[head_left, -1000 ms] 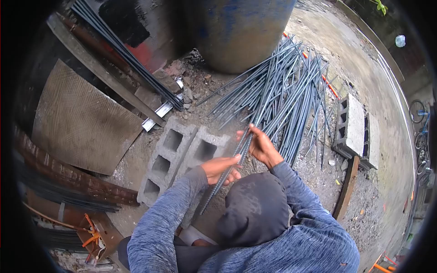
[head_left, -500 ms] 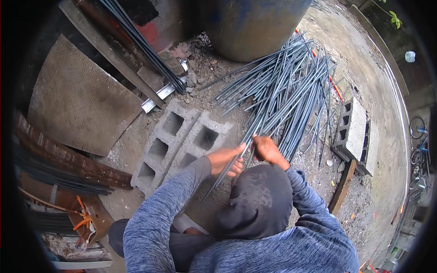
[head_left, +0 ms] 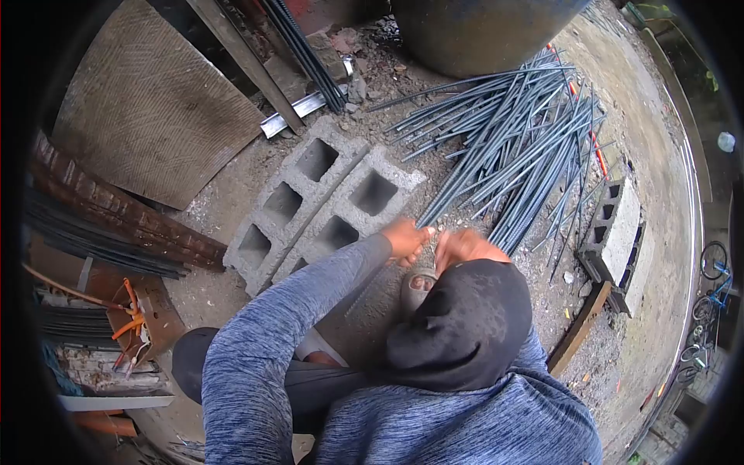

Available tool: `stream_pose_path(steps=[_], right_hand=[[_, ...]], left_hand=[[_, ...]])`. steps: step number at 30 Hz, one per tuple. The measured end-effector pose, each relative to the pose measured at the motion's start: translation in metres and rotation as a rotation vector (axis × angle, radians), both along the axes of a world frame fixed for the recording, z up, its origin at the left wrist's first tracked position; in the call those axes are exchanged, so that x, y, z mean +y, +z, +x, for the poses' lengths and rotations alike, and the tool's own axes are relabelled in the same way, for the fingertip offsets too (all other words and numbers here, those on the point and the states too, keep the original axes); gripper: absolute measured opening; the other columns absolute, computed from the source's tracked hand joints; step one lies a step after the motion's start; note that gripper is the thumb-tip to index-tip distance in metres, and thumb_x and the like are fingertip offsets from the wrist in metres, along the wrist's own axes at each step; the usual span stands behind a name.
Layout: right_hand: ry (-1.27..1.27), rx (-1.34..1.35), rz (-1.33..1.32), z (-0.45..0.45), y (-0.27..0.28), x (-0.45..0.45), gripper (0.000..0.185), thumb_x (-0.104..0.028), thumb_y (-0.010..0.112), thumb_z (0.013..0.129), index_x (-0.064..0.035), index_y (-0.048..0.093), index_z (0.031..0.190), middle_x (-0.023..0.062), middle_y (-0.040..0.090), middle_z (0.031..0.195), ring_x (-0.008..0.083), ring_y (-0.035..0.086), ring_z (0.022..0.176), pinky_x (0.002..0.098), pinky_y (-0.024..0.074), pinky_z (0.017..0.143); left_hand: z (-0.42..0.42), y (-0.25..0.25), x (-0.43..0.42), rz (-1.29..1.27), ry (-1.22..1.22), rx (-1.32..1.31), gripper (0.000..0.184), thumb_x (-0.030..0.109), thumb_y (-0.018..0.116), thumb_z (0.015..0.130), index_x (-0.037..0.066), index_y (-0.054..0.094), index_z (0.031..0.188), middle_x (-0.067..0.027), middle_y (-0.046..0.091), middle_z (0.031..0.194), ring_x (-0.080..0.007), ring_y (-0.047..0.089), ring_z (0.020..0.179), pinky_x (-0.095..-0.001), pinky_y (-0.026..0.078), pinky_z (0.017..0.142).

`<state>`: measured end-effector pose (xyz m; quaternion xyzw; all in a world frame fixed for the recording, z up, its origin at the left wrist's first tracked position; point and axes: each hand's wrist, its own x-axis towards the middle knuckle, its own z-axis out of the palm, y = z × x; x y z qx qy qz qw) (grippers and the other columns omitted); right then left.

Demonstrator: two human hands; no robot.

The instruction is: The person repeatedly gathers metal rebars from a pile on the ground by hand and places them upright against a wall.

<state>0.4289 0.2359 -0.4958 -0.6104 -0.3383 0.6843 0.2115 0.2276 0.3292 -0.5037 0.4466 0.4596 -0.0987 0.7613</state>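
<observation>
Thin ribbed steel rods (head_left: 453, 182) run up from my left hand (head_left: 403, 239), whose fingers are wrapped round their near ends. Close beside it on the right is my right hand (head_left: 467, 248), its fingers curled and blurred; what they hold, if anything, cannot be made out. Beyond both hands lies a loose, fanned pile of rods (head_left: 535, 116). Left of my left hand, two grey hollow concrete blocks (head_left: 353, 167) lie side by side with their holes up. A dark cloth-covered rounded shape (head_left: 473, 325) hides part of my right wrist and the ground below.
A large barrel (head_left: 480, 35) stands behind the pile. More hollow blocks (head_left: 620, 225) sit at the right by a wooden piece (head_left: 580, 329). At the left are a ridged board (head_left: 159, 108), long dark bars (head_left: 93, 236) and a box (head_left: 155, 318) with orange items.
The view has shifted, moving the pile and blocks up in the frame. My hands have come closer together near the rod ends, and my right hand has gone from open-fingered to curled.
</observation>
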Motion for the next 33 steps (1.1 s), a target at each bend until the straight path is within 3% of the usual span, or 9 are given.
stream_pose_path(steps=[2, 5, 9, 11, 14, 18, 25, 28, 33], right_hand=[[-0.569, -0.013, 0.008, 0.014, 0.002, 0.018, 0.055, -0.057, 0.042, 0.107, -0.0076, 0.059, 0.093, 0.0066, 0.066, 0.085, 0.0186, 0.064, 0.076, 0.0345, 0.0544, 0.071], [-0.844, 0.315, 0.184, 0.053, -0.045, 0.055, 0.067, -0.072, 0.049, 0.098, -0.0061, 0.058, 0.106, 0.0109, 0.066, 0.104, 0.0261, 0.067, 0.090, 0.0401, 0.0596, 0.079], [-1.006, 0.830, 0.310, 0.060, -0.052, 0.118, 0.063, -0.061, 0.067, 0.094, -0.0004, 0.057, 0.106, 0.0127, 0.068, 0.094, 0.0229, 0.069, 0.080, 0.0394, 0.0640, 0.077], [-1.165, 0.879, 0.224, 0.051, -0.048, 0.117, 0.050, -0.049, 0.071, 0.096, -0.0015, 0.060, 0.103, 0.0033, 0.065, 0.083, 0.0182, 0.067, 0.077, 0.0338, 0.0591, 0.070], [-1.025, 1.204, 0.176, 0.051, -0.086, 0.100, 0.036, -0.041, 0.065, 0.102, -0.0059, 0.059, 0.098, -0.0049, 0.047, 0.071, 0.0099, 0.047, 0.062, 0.0276, 0.0443, 0.060], [-0.976, 1.309, 0.173, 0.021, -0.061, 0.058, 0.035, -0.040, 0.053, 0.108, -0.0107, 0.054, 0.089, -0.0073, 0.037, 0.063, 0.0065, 0.035, 0.054, 0.0255, 0.0367, 0.054], [-0.882, 1.211, 0.416, -0.033, 0.041, 0.053, 0.045, -0.044, 0.048, 0.109, -0.0134, 0.053, 0.077, -0.0042, 0.043, 0.057, 0.0119, 0.043, 0.057, 0.0317, 0.0402, 0.062], [-0.887, 1.108, 0.589, -0.034, 0.095, 0.068, 0.048, -0.044, 0.046, 0.110, -0.0164, 0.056, 0.071, -0.0066, 0.042, 0.050, 0.0086, 0.042, 0.043, 0.0306, 0.0417, 0.047], [-0.532, 1.243, 0.876, -0.014, 0.217, 0.103, 0.040, -0.033, 0.044, 0.111, -0.0116, 0.048, 0.077, -0.0057, 0.039, 0.052, 0.0069, 0.039, 0.043, 0.0274, 0.0369, 0.045]], left_hand=[[-0.003, 0.007, 0.001, 0.026, 0.010, 0.011, 0.038, 0.039, 0.059, 0.105, 0.002, 0.058, 0.098, -0.0012, 0.054, 0.067, -0.0118, 0.052, 0.051, -0.0290, 0.046, 0.048], [-0.004, 0.009, -0.005, 0.470, -0.143, 0.054, 0.041, 0.040, 0.058, 0.105, 0.001, 0.059, 0.093, -0.0053, 0.059, 0.069, -0.0154, 0.055, 0.053, -0.0341, 0.048, 0.051], [-0.013, 0.003, -0.037, 0.556, -0.180, 0.000, 0.047, 0.041, 0.054, 0.103, -0.005, 0.066, 0.102, -0.0289, 0.070, 0.095, -0.0447, 0.069, 0.092, -0.0504, 0.052, 0.083], [-0.027, 0.008, -0.049, 0.631, -0.154, -0.013, 0.047, 0.041, 0.054, 0.103, -0.005, 0.065, 0.102, -0.0300, 0.069, 0.098, -0.0452, 0.068, 0.096, -0.0503, 0.051, 0.085], [-0.048, 0.001, -0.079, 0.510, 0.025, -0.121, 0.044, 0.039, 0.054, 0.103, -0.004, 0.062, 0.104, -0.0303, 0.069, 0.100, -0.0440, 0.068, 0.098, -0.0498, 0.051, 0.087], [-0.080, 0.009, -0.106, 0.206, 0.007, 0.026, 0.060, 0.052, 0.048, 0.104, -0.002, 0.066, 0.119, -0.0070, 0.069, 0.096, -0.0231, 0.064, 0.094, -0.0381, 0.047, 0.092], [-0.151, 0.135, -0.058, 0.884, -0.332, 0.053, 0.029, 0.027, 0.057, 0.105, 0.001, 0.046, 0.100, -0.0262, 0.062, 0.069, -0.0452, 0.065, 0.062, -0.0521, 0.050, 0.055], [-0.153, 0.166, -0.039, 0.848, -0.386, 0.081, 0.033, 0.027, 0.056, 0.102, -0.001, 0.048, 0.115, -0.0291, 0.068, 0.084, -0.0497, 0.068, 0.082, -0.0585, 0.053, 0.067], [-0.139, 0.209, -0.017, 1.086, -0.232, -0.134, 0.030, 0.026, 0.061, 0.102, -0.002, 0.049, 0.104, -0.0248, 0.061, 0.072, -0.0424, 0.065, 0.066, -0.0513, 0.050, 0.060]])
